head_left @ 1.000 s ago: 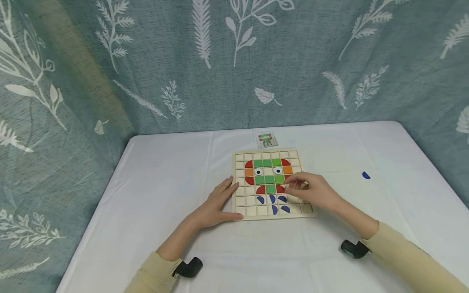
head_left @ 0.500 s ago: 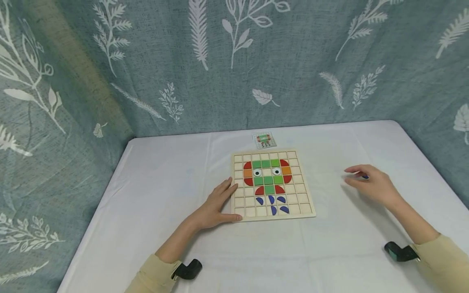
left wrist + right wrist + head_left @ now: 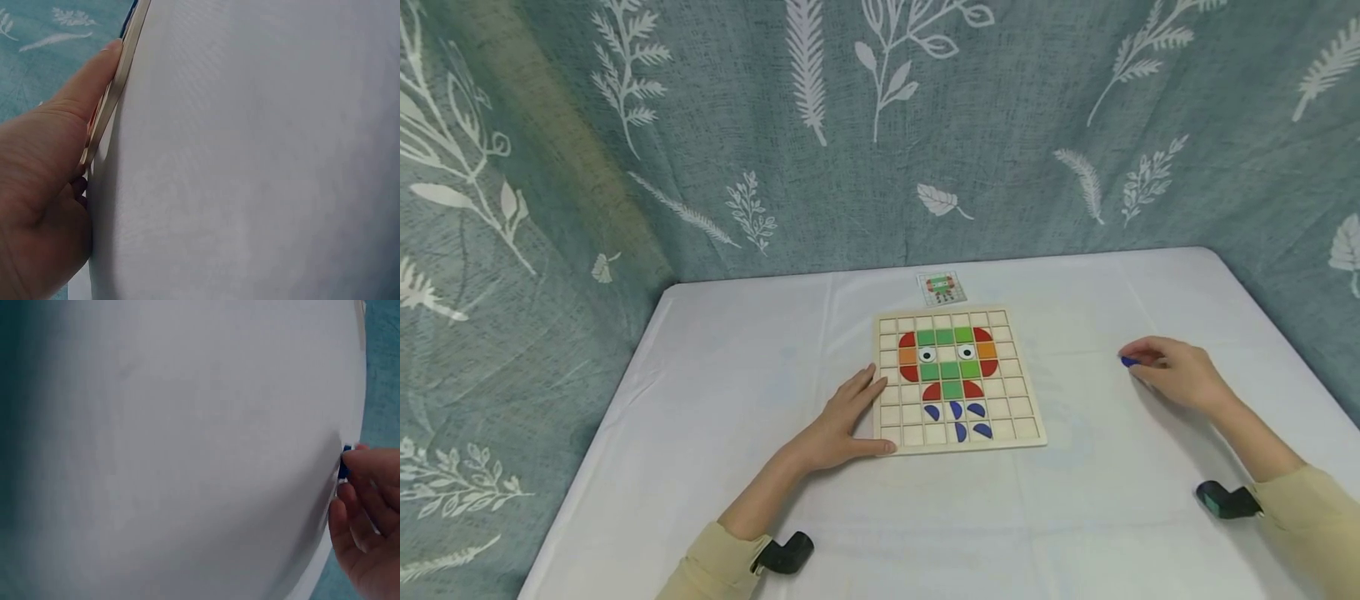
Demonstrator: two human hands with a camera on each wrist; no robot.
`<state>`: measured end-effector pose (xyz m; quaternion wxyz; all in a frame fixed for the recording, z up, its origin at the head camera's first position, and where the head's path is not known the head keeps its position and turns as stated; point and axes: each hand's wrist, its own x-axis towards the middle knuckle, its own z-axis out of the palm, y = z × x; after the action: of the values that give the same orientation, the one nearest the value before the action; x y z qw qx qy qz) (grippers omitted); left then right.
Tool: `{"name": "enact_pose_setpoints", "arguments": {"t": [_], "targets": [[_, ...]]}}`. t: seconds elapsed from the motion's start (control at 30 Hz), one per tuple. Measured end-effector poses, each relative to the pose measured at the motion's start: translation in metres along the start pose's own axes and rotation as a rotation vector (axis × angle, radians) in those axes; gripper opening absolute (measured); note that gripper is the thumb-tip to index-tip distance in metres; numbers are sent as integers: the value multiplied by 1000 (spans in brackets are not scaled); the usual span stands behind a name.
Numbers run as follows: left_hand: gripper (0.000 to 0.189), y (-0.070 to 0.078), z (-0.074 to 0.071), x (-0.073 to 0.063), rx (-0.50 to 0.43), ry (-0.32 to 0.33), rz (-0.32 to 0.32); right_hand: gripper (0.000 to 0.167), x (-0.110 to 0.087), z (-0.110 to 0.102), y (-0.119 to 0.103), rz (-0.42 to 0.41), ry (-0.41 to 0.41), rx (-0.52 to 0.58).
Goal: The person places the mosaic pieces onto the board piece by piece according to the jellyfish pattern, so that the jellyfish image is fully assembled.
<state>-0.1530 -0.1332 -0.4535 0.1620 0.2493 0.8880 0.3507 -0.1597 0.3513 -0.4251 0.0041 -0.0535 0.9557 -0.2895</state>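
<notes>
My right hand [image 3: 1176, 371], out to the right of the board, pinches a blue half-round tile [image 3: 1129, 362] between thumb and fingers. In the right wrist view the same blue tile [image 3: 344, 462] shows edge-on at the fingertips. A wooden grid board [image 3: 1018, 383] lies in the middle of the table, bearing green, red and orange tiles, two eye tiles and several blue half-round tiles [image 3: 976, 409] in its lower rows. My left hand [image 3: 835, 425] rests at the board's left edge with fingers spread, its thumb along the near corner. The left wrist view shows that thumb against the board's side [image 3: 119, 81].
A small pattern card [image 3: 942, 288] with a matching coloured figure lies behind the board. White cloth covers the table [image 3: 737, 350], and a teal leaf-patterned curtain [image 3: 850, 167] hangs behind and at the sides.
My right hand has moved from over the board out to the right and now pinches the blue half-round tile that lay there. The left hand stays at the board's edge.
</notes>
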Motion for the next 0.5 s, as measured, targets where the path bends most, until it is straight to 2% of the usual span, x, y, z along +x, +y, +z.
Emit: {"name": "enact_pose_setpoints", "arguments": {"t": [0.1, 0.2, 0.3, 0.43, 0.5], "targets": [[96, 1, 0, 0, -1, 3, 2, 23, 0, 3, -6, -64, 13, 5], [96, 1, -1, 0, 0, 6, 3, 20, -1, 4, -10, -77, 69, -22], [96, 1, -1, 0, 2, 7, 3, 19, -1, 5, -13, -20, 90, -47], [96, 0, 0, 0, 4, 5, 1, 26, 1, 8, -15, 47, 29, -52], [96, 0, 0, 0, 5, 5, 1, 29, 2, 10, -16, 44, 17, -51]]}}
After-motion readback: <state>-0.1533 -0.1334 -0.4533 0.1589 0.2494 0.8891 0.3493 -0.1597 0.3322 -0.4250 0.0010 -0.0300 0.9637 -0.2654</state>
